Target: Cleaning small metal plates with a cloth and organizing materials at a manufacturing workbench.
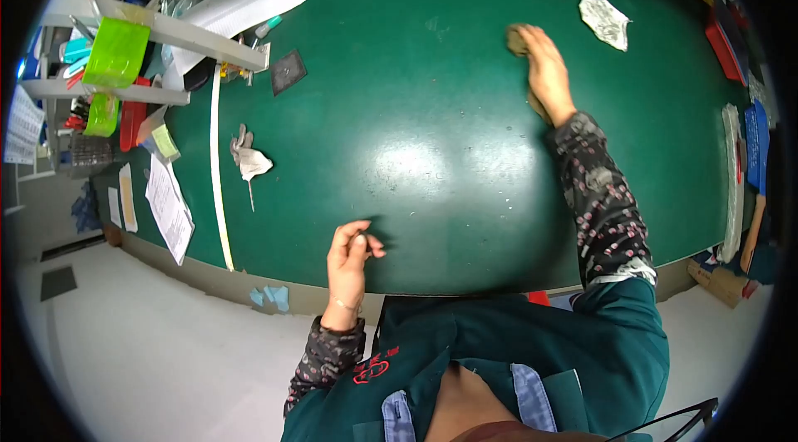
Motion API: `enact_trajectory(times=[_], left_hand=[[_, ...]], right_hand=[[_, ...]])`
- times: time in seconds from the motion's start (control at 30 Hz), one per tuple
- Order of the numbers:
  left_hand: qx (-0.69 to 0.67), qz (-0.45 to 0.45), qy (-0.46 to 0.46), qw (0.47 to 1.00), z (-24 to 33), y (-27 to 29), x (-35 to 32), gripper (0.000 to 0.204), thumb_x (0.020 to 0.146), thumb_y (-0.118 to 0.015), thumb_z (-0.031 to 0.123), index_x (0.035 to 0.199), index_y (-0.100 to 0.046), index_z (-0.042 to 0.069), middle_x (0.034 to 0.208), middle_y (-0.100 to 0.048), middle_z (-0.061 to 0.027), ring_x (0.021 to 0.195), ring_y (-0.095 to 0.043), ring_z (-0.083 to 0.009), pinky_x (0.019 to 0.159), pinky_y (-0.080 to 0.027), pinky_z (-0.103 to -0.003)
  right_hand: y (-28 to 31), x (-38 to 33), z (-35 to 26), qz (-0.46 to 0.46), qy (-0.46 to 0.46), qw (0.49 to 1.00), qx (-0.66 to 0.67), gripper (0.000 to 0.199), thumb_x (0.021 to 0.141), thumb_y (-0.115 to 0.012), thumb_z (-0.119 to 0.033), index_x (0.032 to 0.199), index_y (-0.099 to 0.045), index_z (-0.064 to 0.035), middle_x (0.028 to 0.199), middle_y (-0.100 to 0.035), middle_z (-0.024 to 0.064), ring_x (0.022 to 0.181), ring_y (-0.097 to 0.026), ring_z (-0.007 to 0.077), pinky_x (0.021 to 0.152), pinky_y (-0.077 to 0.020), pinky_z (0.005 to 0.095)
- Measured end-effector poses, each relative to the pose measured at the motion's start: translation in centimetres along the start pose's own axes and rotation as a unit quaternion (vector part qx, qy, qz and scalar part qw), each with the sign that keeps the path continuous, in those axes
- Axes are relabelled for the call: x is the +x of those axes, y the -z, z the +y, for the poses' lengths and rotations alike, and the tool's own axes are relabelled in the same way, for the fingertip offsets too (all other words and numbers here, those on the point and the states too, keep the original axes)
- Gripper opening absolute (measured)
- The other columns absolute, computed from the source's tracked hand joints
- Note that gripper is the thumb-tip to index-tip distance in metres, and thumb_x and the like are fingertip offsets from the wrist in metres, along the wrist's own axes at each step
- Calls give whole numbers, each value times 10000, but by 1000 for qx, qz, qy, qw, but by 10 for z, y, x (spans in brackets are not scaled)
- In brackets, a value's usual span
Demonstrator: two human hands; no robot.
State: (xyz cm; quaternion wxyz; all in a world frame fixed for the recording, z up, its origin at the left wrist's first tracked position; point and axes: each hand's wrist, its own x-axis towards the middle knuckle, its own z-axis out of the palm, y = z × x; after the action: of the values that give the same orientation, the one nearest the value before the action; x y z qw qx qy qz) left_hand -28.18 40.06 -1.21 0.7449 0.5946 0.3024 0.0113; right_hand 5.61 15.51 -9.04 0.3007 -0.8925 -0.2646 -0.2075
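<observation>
I see the right hand (547, 68) stretched far out over the green surface (416, 134), palm down, fingers pressed flat on a small brownish pad (517, 40) that peeks out from under the fingertips. It looks like a rag or a sponge, though at this reach and with the lens bending things I cannot tell which. The hand lies over it rather than wrapping around it. The patterned sleeve (603, 209) runs back from the wrist toward the body at the lower edge.

The left hand (349, 255) sits at the near edge of the surface, fingers curled loosely inward with the thumb toward the fingertips. I cannot tell whether anything small is pinched there; nothing shows between the fingers.

Just beyond the right hand, to its right, lies a crumpled white paper (604, 20), apart from the pad. Over on the left of the surface there is a wadded pale cloth (248, 159) with a thin stick poking out below it, and a long white strip (218, 167) running from the far side to the near edge. A dark square piece (288, 72) lies near the foot of a grey rack (158, 34), which carries a bright green bin (116, 51). Printed sheets (170, 205) hang over the left corner of the surface. Red and blue trays (731, 51) line the right side.
</observation>
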Motion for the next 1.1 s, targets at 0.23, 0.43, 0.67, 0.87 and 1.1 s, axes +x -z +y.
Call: enact_trajectory(times=[0.23,0.43,0.67,0.87,1.1], left_hand=[[-262,-18,58,963,2,7,-33,178,837,-393,108,941,-482,-4,849,-501,-96,718,-512,-181,555,-406,-251],[-259,-42,81,962,-19,17,-61,153,820,-446,147,834,-494,2,689,-487,-78,528,-430,-128,432,-335,-218],[-244,-110,141,953,-50,29,-70,138,844,-466,190,832,-500,56,744,-494,-33,567,-424,-83,424,-302,-192],[-241,-79,113,961,-67,57,-105,122,854,-458,179,821,-480,64,733,-476,-13,587,-423,-72,427,-296,-187],[-281,19,211,936,-103,97,-124,110,831,-480,165,806,-492,58,718,-491,-19,581,-447,-90,443,-324,-210]], right_hand=[[-53,29,-96,-226,139,951,157,366,819,-390,-9,1159,-488,-107,1238,-438,109,1195,-355,256,1026,-223,372],[-9,-32,-147,-313,217,893,240,466,695,-395,109,1125,-497,-39,1212,-446,165,1200,-340,296,1021,-226,417],[30,-66,-160,-363,147,882,263,418,655,-403,149,1009,-564,-3,1104,-520,181,1108,-446,321,969,-310,407],[71,-50,-84,-179,-66,940,285,345,812,-325,52,1105,-503,15,1138,-516,138,1074,-478,236,941,-339,317],[35,-104,-16,73,-196,940,270,357,802,-298,43,1095,-501,16,1133,-495,152,1053,-477,256,919,-372,343]])
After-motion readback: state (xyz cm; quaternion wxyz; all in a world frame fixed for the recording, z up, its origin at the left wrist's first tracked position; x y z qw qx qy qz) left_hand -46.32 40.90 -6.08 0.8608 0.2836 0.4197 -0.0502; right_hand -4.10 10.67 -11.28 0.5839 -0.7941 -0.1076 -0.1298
